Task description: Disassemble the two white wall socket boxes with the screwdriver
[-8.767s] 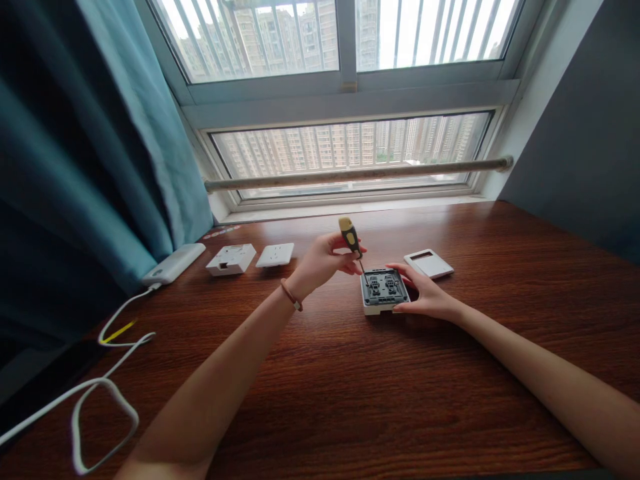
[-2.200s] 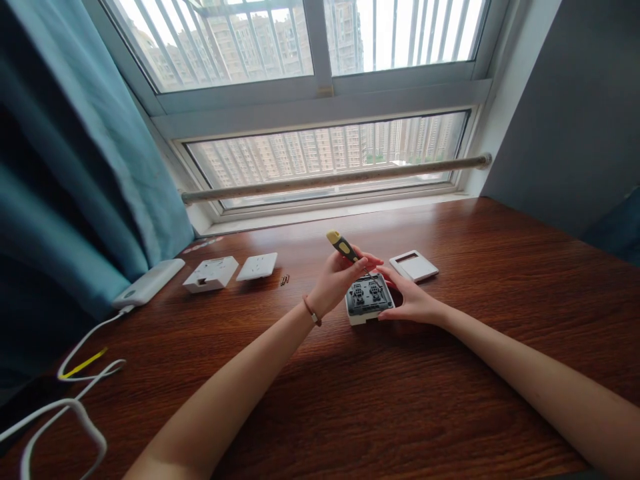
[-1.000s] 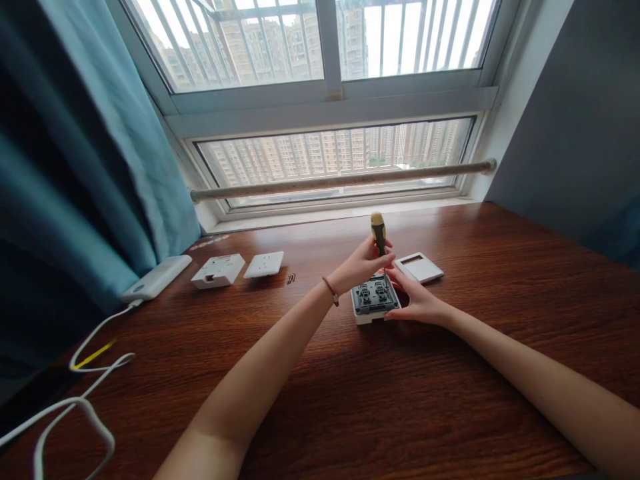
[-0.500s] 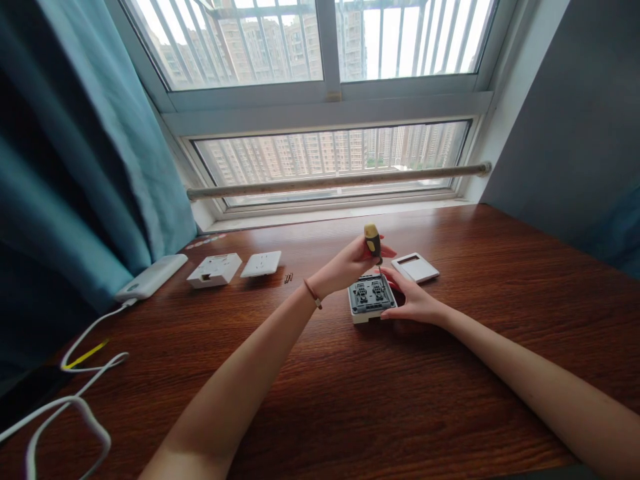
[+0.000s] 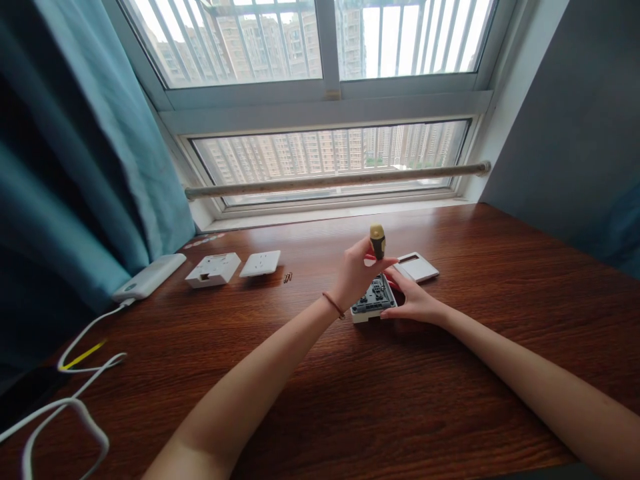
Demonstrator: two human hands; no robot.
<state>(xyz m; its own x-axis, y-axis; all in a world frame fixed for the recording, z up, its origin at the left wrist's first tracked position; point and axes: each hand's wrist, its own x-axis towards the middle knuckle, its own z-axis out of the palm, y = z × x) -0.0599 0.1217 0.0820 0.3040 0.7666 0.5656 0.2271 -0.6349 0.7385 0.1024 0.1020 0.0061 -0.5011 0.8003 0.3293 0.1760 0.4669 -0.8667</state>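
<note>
My left hand (image 5: 356,270) grips a screwdriver (image 5: 378,243) with a yellow and black handle, held nearly upright. Its tip is hidden behind my fingers, above the far part of a wall socket (image 5: 373,300). The socket's dark inner face shows, set on a white box that rests on the table. From the right, my right hand (image 5: 413,300) clasps the box, its thumb at the near corner and its fingers along the far side. Just behind that hand lies a white cover frame (image 5: 419,267) with a rectangular slot.
On the left of the wooden table (image 5: 310,413) are a white socket box (image 5: 214,270), a socket panel (image 5: 260,263) and several small screws (image 5: 288,277). Farther left sit a white power strip (image 5: 149,277), its cable (image 5: 90,327) and a yellow stick (image 5: 85,355). A window stands behind.
My left hand has shifted right and turned around the screwdriver, covering more of the socket. The screwdriver handle has moved slightly right. My right hand stays on the box.
</note>
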